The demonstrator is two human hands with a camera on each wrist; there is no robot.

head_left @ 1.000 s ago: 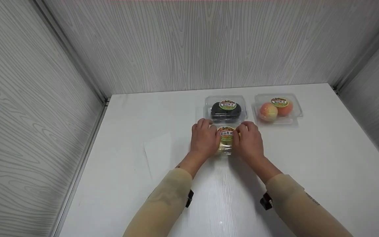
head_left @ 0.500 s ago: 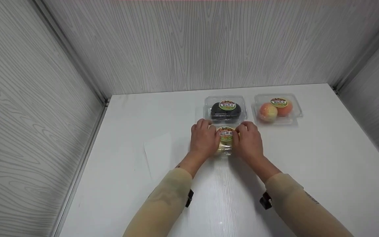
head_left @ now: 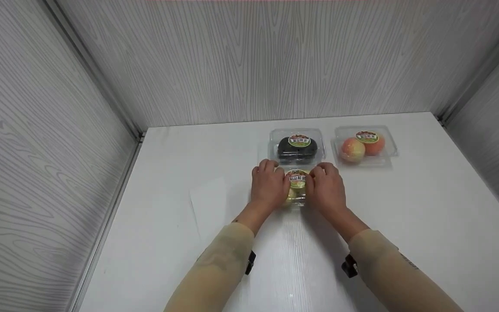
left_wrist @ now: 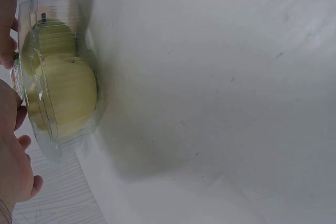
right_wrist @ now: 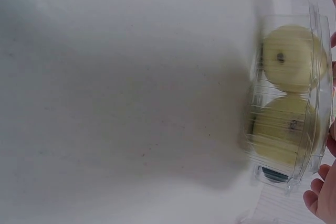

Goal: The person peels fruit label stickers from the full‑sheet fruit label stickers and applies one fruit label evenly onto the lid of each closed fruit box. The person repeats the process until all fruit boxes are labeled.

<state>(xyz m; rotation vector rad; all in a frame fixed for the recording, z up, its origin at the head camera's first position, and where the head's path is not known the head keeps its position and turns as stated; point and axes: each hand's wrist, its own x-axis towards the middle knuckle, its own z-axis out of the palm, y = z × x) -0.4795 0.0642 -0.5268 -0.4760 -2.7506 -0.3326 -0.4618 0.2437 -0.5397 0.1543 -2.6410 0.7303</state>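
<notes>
A clear plastic clamshell box with a round label on its lid sits before me. Two pale yellow-green round fruits show through its wall in the wrist views. My left hand grips the box at its left side, thumb by the label and fingers curled at the far corner. On the other side, my right hand holds it in a mirrored way. The lid's rim shows close by the left fingers. The hands hide both sides of the box in the head view.
Just behind stands a second clear box with dark fruit in it. To its right is another box holding two peaches. A white table carries them, with grey wood-grain walls at back and sides.
Both hands keep their place on the box. The head view has tilted a little, so the things on the table appear slightly lower.
</notes>
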